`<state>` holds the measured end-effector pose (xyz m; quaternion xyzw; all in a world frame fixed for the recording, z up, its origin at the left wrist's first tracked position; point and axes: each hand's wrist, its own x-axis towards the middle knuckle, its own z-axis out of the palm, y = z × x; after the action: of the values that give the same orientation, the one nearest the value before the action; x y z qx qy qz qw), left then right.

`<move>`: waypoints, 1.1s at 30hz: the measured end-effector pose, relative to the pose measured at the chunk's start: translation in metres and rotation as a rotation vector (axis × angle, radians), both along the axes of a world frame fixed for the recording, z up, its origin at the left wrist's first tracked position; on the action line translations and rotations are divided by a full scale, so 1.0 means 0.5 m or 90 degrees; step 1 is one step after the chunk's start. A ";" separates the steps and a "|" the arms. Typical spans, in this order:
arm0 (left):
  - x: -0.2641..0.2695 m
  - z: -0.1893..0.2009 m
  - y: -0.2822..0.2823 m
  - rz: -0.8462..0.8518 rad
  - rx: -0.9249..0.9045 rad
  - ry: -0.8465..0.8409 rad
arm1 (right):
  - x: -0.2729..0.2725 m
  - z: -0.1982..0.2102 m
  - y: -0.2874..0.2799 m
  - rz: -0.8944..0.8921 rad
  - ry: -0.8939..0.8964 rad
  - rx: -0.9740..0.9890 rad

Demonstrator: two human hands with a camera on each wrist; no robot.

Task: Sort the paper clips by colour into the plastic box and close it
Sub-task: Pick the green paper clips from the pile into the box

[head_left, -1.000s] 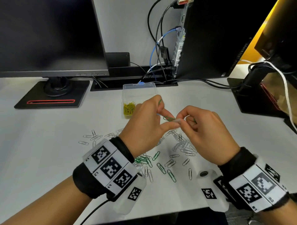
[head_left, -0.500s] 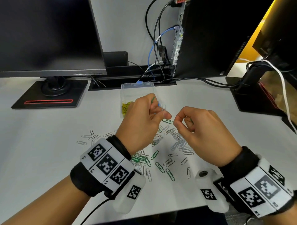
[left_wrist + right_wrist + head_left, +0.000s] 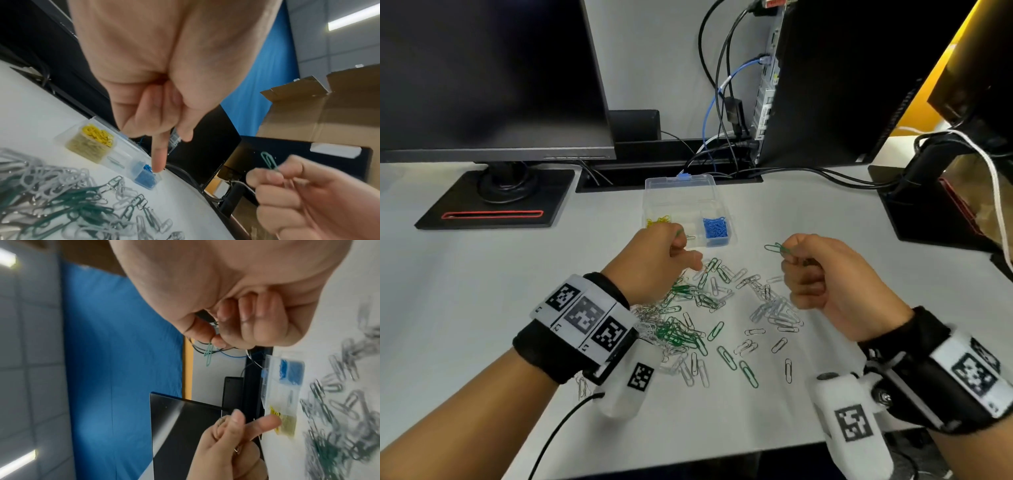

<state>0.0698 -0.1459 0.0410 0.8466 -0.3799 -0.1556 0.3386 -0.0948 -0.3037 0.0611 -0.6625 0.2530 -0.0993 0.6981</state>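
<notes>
While both hands hover over the pile: right hand (image 3: 822,274) curled up, pinching a green clip (image 3: 777,249) at one end between thumb and forefinger, rest of it poking out free; left hand (image 3: 657,263) fisted too, a green tip (image 3: 680,233) sticking out by the thumb in the head view, forefinger pointing down in the wrist view; looks like a clip in there, can't say more.

Plastic box (image 3: 681,185) sitting open toward the far edge of the desk (image 3: 482,291), lid flipped back; yellow clips (image 3: 659,220) in the left compartment, blue clips (image 3: 715,228) in the right, middle one nearly bare; loose pile (image 3: 688,329) of green and silvery clips mid-desk, near edge side, plenty tangled.

Handling guess: featherlight, springy wire, slick coating, hooks onto neighbours; best pinched at one rounded end and teased out; yanking probably drags a whole chain along.
</notes>
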 end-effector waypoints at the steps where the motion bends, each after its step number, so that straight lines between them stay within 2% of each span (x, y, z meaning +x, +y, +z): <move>1: 0.002 0.002 0.004 0.001 -0.015 0.029 | 0.002 -0.003 0.000 0.005 0.002 0.078; 3: 0.003 0.014 0.011 0.019 -0.068 0.133 | 0.005 -0.012 -0.003 0.016 0.001 0.169; 4: 0.006 0.021 0.014 0.045 -0.108 0.218 | 0.005 -0.018 -0.004 0.020 0.001 0.206; 7: 0.030 0.024 0.026 0.153 -0.287 0.579 | 0.008 -0.034 -0.003 0.048 -0.011 0.374; 9: 0.047 0.015 0.034 0.194 -0.362 0.787 | 0.013 -0.044 -0.001 0.061 -0.028 0.478; 11: 0.061 0.006 0.039 0.212 -0.381 0.907 | 0.021 -0.050 0.000 0.055 -0.035 0.539; 14: 0.076 -0.001 0.029 0.208 -0.370 0.950 | 0.037 -0.054 0.000 0.060 -0.064 0.600; 18: 0.092 -0.002 0.018 0.212 -0.358 0.902 | 0.064 -0.054 -0.006 0.042 -0.085 0.621; 21: 0.095 -0.007 0.025 0.190 -0.322 0.839 | 0.078 -0.048 -0.018 0.021 -0.052 0.559; 23: 0.094 -0.015 0.033 0.181 -0.261 0.748 | 0.082 -0.051 -0.032 -0.012 -0.022 0.497; 26: 0.084 -0.024 0.039 0.178 -0.106 0.526 | 0.081 -0.063 -0.053 -0.045 0.012 0.397; 29: 0.075 -0.023 0.032 0.106 0.045 0.246 | 0.096 -0.070 -0.064 -0.026 0.061 0.154; 31: 0.072 -0.027 0.014 0.032 0.116 0.075 | 0.122 -0.069 -0.066 0.022 0.111 -0.086; 33: 0.073 -0.035 -0.011 -0.003 0.147 -0.052 | 0.154 -0.068 -0.062 0.099 0.173 -0.360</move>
<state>0.1061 -0.1513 0.0234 0.8848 -0.3748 -0.1649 0.2226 -0.0177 -0.3348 0.0272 -0.8546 0.2552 -0.0224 0.4518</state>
